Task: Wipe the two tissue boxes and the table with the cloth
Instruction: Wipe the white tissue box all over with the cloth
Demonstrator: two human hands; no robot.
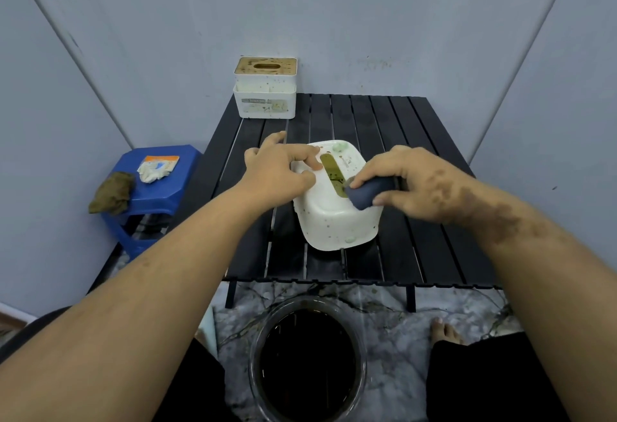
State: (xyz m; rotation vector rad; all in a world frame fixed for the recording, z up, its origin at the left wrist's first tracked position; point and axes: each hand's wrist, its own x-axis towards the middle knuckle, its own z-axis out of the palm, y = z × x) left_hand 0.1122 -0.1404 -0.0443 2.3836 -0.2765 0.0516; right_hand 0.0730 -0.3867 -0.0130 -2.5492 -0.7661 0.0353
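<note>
A white rounded tissue box [337,221], speckled with stains and with a brownish slot on top, lies in the middle of the black slatted table [417,248]. My left hand [278,167] presses on the box's left top edge, fingers spread over it. My right hand [410,184] grips a bunched dark blue cloth [367,195] against the box's top right, beside the slot. A second tissue box [265,89], white with a dirty tan lid, stands upright at the table's far left corner.
A blue plastic stool [160,194] stands left of the table with a brown rag [112,193] and white gloves on a packet [157,167]. On the marble floor between my knees sits a clear bowl of dark liquid [307,365]. Grey walls close in behind.
</note>
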